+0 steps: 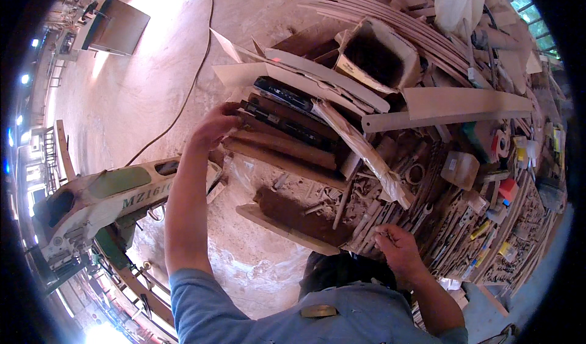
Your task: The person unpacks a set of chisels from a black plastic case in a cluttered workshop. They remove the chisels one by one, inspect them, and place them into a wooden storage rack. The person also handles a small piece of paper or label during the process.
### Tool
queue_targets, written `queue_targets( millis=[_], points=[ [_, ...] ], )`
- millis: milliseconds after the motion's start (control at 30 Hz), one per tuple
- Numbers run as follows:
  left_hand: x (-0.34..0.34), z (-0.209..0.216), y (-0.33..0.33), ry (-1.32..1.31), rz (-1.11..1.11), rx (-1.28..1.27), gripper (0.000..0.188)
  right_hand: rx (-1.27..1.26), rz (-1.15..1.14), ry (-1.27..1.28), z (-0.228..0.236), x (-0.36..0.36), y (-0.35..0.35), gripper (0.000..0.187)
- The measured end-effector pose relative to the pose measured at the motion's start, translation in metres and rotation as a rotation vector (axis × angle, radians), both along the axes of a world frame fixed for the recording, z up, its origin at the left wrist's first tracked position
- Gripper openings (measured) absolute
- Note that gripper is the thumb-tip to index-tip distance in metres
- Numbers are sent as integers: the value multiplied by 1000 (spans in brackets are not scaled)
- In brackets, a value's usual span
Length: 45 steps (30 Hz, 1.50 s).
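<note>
My left hand (pixel 217 125) reaches out to the end of a long black metal rail (pixel 287 125), which looks like a drawer slide. Its fingers close round that end. The rail lies in an open cardboard box, beside another black piece (pixel 284 94). My right hand (pixel 398 249) is closed low over a pile of long thin rods and tools (pixel 366 231); whatever its fingers hold is too small to make out. Between the hands lies a dusty brown tray-like box (pixel 287 234). A long bundle in clear plastic wrap (pixel 360 139) slants across the cardboard box's right end.
A workbench strewn with tools, a small carton (pixel 459 170) and scraps fills the right. Behind stand an open, dark-insided box (pixel 378 57), cardboard strips (pixel 467 103) and long wooden strips (pixel 390 24). A pale machine arm (pixel 116 191) stands left; a cable (pixel 195 75) crosses the floor.
</note>
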<state>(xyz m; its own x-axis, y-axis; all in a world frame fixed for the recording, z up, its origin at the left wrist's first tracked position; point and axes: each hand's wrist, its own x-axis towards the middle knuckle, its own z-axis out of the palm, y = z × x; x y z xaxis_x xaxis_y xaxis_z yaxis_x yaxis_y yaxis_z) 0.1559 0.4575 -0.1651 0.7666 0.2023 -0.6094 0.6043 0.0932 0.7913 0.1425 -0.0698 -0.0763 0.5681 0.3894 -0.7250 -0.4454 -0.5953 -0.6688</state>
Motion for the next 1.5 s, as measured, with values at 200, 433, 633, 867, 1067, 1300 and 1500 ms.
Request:
queue_targets(
  millis=[200, 433, 633, 867, 1067, 1300, 1500],
  points=[
    [2, 19, -17, 4, 140, 87, 32, -16, 58, -48, -2, 1, 1, 26],
    [0, 25, -10, -57, 186, -20, 26, -4, 57, -41, -6, 3, 2, 23],
    [12, 45, -23, -255, 96, 191, 23, -19, 54, 25, -2, 5, 4, 26],
    [26, 89, -62, -228, 241, -83, 30, 45, 33, -77, -12, -2, 1, 26],
    [25, 90, -85, -337, 251, -284, 33, -1, 67, -47, -5, 2, 1, 27],
    [11, 111, -82, -486, 342, -358, 33, 68, 110, -118, -5, 0, -6, 20],
    [-36, 136, -71, -643, 468, -370, 38, 135, 68, -88, 14, 4, -8, 23]
  ],
)
